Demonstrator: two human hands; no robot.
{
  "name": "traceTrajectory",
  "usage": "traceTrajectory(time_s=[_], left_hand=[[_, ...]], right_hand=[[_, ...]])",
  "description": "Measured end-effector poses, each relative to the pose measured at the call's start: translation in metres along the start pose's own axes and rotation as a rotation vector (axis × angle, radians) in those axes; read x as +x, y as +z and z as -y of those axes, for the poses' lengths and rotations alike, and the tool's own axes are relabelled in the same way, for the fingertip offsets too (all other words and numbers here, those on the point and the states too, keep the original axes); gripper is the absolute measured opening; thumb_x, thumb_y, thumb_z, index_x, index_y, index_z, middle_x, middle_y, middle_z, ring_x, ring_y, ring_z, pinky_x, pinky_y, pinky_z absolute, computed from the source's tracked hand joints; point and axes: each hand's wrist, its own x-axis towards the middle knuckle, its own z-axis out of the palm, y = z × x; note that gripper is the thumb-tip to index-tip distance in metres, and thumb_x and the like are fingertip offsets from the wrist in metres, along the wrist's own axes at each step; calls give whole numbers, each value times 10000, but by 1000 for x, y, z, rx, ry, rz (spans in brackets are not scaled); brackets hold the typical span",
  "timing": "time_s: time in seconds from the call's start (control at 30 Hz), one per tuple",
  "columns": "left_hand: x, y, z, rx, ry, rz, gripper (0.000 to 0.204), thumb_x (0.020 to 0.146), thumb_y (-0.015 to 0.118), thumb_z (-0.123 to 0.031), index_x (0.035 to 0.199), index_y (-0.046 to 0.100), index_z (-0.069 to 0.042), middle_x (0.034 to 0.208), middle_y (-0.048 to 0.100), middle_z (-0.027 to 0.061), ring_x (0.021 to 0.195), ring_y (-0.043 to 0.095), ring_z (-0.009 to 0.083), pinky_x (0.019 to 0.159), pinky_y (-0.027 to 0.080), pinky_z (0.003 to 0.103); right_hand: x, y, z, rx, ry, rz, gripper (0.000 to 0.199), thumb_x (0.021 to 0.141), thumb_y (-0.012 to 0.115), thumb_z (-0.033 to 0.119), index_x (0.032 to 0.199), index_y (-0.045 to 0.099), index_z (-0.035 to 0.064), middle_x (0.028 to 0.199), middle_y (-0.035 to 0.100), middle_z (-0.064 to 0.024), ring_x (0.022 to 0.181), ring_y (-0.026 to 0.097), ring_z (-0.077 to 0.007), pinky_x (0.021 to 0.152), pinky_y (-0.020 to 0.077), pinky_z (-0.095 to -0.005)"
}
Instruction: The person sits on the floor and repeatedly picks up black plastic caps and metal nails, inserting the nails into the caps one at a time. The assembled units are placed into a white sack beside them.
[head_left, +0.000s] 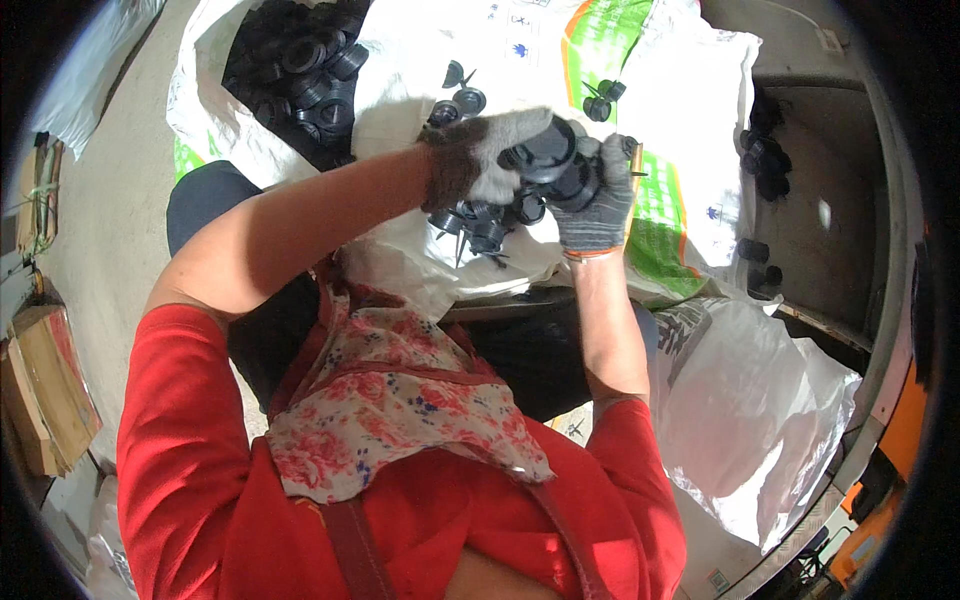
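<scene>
Both my hands wear knitted work gloves and meet over a white sack. My left hand point(485, 160), in a grey glove with dark patches, is closed around a black round plastic cap point(547, 150). Right beside it, my right hand point(597, 212), in a grey glove, grips another black round plastic piece point(572, 186). The two pieces overlap, so I cannot tell whether they are joined. A thin tan strip point(636, 185) runs along the right hand's outer side; what it is stays unclear. Several loose black caps point(485, 232) lie just below my left hand, some with thin spikes.
At the upper left, an open white sack holds a heap of black caps point(305, 75). More caps point(604, 100) rest on the white-and-green sack point(665, 225). Others point(765, 160) sit in a grey recess on the right. A translucent plastic bag point(755, 410) hangs at lower right; cardboard point(50, 390) stands left.
</scene>
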Motion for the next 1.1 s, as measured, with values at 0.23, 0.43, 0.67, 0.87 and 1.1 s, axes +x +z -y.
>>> traceTrajectory(time_s=[0.23,0.43,0.67,0.87,1.1], left_hand=[[3,14,5,-230,-11,4,415,838,627,-183,1194,481,-28,1168,515,183,1082,531,283,875,481,415],[-17,48,-26,1564,56,-263,629,587,765,-228,1137,531,-34,1055,495,197,928,567,332,817,487,399],[-26,-32,-63,2264,-96,-634,414,716,650,-262,1084,601,-79,1069,570,172,949,575,286,831,456,441],[-30,-20,-44,1799,186,-452,487,687,699,-270,1109,580,-58,1168,548,162,1055,547,289,909,441,393],[-24,11,-27,1460,-100,-139,702,683,694,-162,1320,410,-85,1231,503,174,1166,471,322,1021,369,370]], right_hand=[[6,15,-39,-392,-325,-423,277,894,558,156,1095,569,-33,1039,608,-117,928,591,-197,849,486,-311],[19,-58,-35,-1231,-329,-400,309,768,458,-76,1051,574,-33,952,619,-93,875,580,-158,776,461,-252],[14,-43,-56,-2367,358,-120,829,603,793,291,1279,387,35,1210,490,-236,1110,494,-355,966,397,-379],[12,-85,-85,-2567,503,15,756,702,661,263,1337,318,35,1191,497,-249,1103,496,-405,945,408,-448],[5,5,-32,-1695,67,135,465,675,619,62,1106,462,-8,923,624,-142,873,620,-233,792,492,-325]])
